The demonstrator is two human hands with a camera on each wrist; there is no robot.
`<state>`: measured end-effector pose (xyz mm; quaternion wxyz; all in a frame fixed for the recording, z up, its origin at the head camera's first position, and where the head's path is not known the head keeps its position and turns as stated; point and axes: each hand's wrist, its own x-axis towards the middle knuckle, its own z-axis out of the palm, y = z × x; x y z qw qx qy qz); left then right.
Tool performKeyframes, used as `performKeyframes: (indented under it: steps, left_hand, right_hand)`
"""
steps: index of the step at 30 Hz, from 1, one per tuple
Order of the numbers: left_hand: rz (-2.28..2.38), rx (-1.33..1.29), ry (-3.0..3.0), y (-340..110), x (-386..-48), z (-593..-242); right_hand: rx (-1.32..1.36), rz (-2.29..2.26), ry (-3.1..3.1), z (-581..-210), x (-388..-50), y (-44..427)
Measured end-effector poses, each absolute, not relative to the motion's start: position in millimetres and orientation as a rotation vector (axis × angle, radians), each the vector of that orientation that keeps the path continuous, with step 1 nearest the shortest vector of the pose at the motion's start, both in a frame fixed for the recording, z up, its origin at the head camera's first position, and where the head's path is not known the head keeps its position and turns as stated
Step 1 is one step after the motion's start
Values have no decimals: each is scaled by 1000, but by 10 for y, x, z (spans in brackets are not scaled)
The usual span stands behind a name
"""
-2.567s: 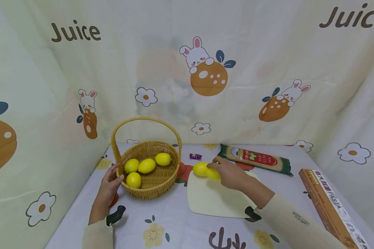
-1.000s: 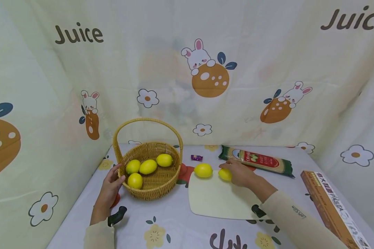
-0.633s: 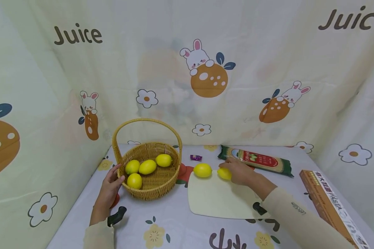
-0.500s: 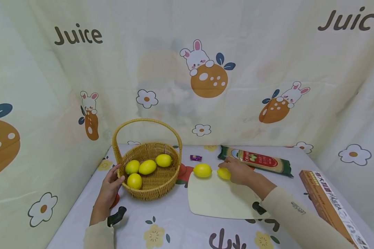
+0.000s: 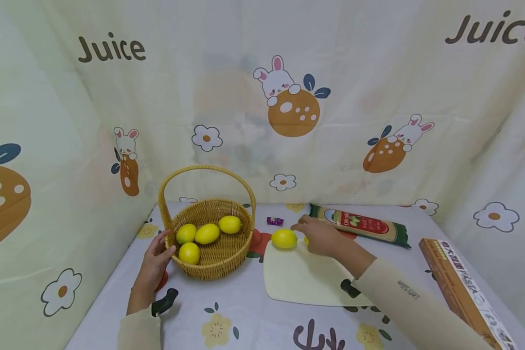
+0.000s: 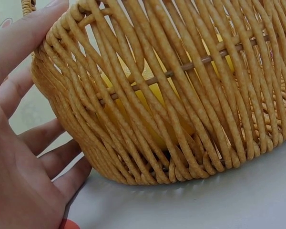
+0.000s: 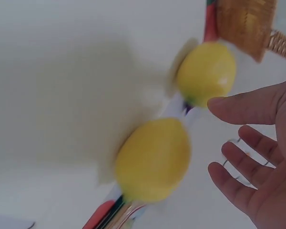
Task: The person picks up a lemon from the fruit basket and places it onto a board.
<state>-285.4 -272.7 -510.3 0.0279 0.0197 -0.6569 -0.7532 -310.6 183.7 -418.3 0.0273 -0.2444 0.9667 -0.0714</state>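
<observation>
My left hand (image 5: pixel 150 267) holds the near left side of a round wicker basket (image 5: pixel 212 272). In the left wrist view its thumb lies at the rim, with the fingers (image 6: pixel 62 157) against the woven wall. Several lemons (image 5: pixel 207 234) lie inside. On the far edge of a cream cutting board (image 5: pixel 310 279) rests one lemon (image 5: pixel 284 238); another lemon (image 7: pixel 152 160) sits to its right, mostly hidden by my right hand (image 5: pixel 321 237) in the head view. The right wrist view has that hand beside both lemons, fingers spread, gripping nothing.
A small purple packet (image 5: pixel 274 221) lies behind the board. Farther right are a green-ended bag of pasta (image 5: pixel 363 222) and a long orange-and-white pasta box (image 5: pixel 463 291). A printed curtain (image 5: pixel 227 97) hangs behind the table.
My right hand has moved the second lemon right, away from the first, and let go. It has since shifted slightly left and up. The left hand stays on the basket.
</observation>
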Motion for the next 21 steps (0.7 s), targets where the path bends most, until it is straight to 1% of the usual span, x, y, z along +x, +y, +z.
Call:
performKeyframes:
  steps: [4, 15, 21]
  left_hand:
    - [-2321, 59, -2030, -2733, -2857, -5112]
    - [-2304, 46, -2033, -2712, -2866, -5129]
    - [-2281, 49, -2051, -2732, -2863, -5140]
  right_hand:
    - [-785, -258, 2969, -4134, -3051, 1578]
    - [-1202, -237, 2981, -4031, -2940, 834]
    - [-1316, -147, 2952, -4063, -2952, 465]
